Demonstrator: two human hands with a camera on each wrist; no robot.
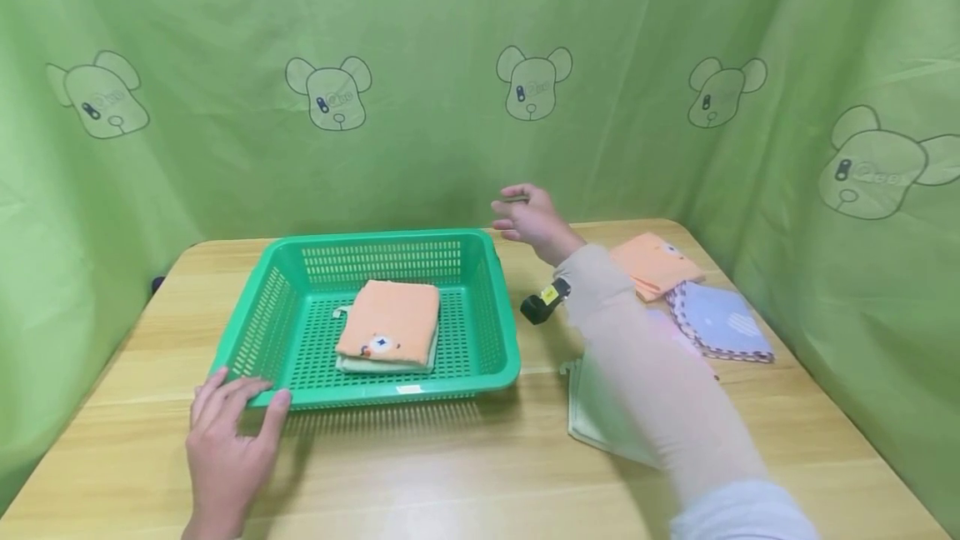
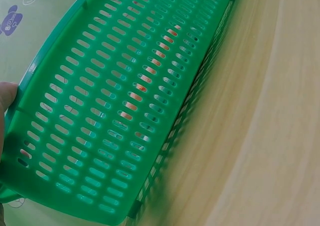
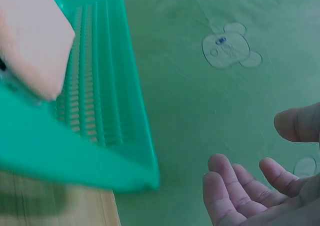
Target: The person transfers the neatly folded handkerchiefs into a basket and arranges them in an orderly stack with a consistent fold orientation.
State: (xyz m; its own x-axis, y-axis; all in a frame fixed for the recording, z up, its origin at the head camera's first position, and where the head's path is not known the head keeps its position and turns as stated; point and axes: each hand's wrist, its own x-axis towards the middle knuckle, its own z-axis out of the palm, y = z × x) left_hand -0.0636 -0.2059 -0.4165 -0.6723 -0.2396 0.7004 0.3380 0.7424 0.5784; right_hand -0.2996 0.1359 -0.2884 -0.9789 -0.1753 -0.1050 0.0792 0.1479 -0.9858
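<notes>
A green plastic basket (image 1: 401, 397) with slotted walls stands on the wooden table. My left hand (image 1: 228, 440) grips its near left corner, fingers over the rim and thumb at the front edge. Inside lies a folded orange towel (image 1: 393, 319) with an embroidered face, on top of a pale folded towel (image 1: 363, 365). Beyond the basket's far right corner, my right hand (image 1: 532, 219) hangs in the air with fingers spread and nothing held. The right wrist view shows the same loose fingers (image 3: 220, 191) apart from the basket rim.
To the right lie an orange folded towel (image 1: 652, 263), a blue towel with a checked border (image 1: 720, 319) and a pale green towel (image 1: 600, 415), partly hidden under my right forearm. A green curtain (image 1: 435, 165) with bear outlines surrounds the table (image 1: 420, 482).
</notes>
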